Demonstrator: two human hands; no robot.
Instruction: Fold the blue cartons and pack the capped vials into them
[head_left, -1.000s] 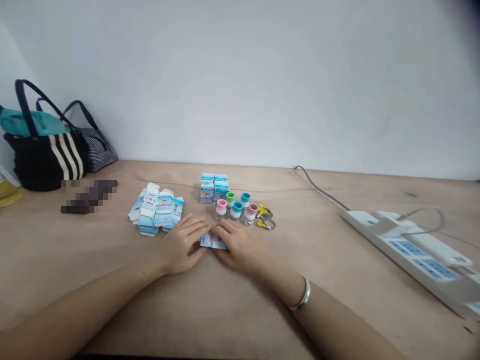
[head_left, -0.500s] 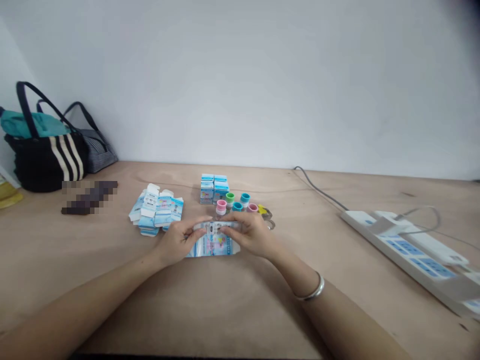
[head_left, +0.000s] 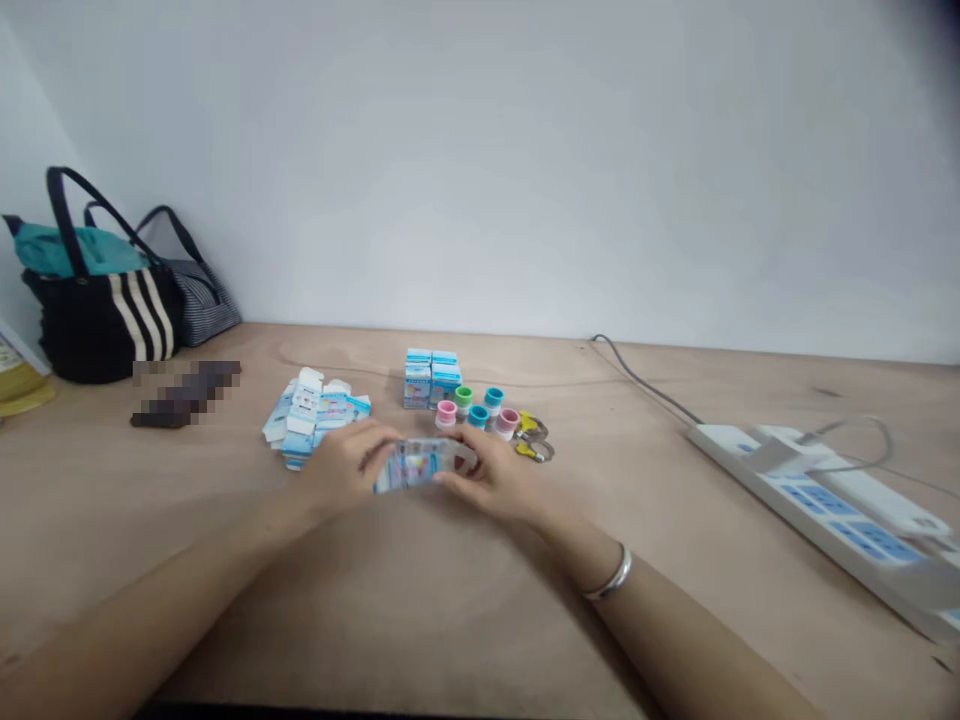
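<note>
While the left hand (head_left: 341, 470) and right hand (head_left: 491, 478) curl narrowly around its 2 ends, a small blue-and-white printed paperboard carton (head_left: 424, 466) sits gripped over the light plywood tabletop (head_left: 187, 520), just beside a loose pile of blue-and-white paperboard cartons (head_left: 311, 425).

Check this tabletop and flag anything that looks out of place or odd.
The dark object left of the cartons is pixelated, so it cannot be identified. The flat blue-and-white cartons lie in a loose, skewed heap, unlike the squared stack of boxes to their right.
</note>
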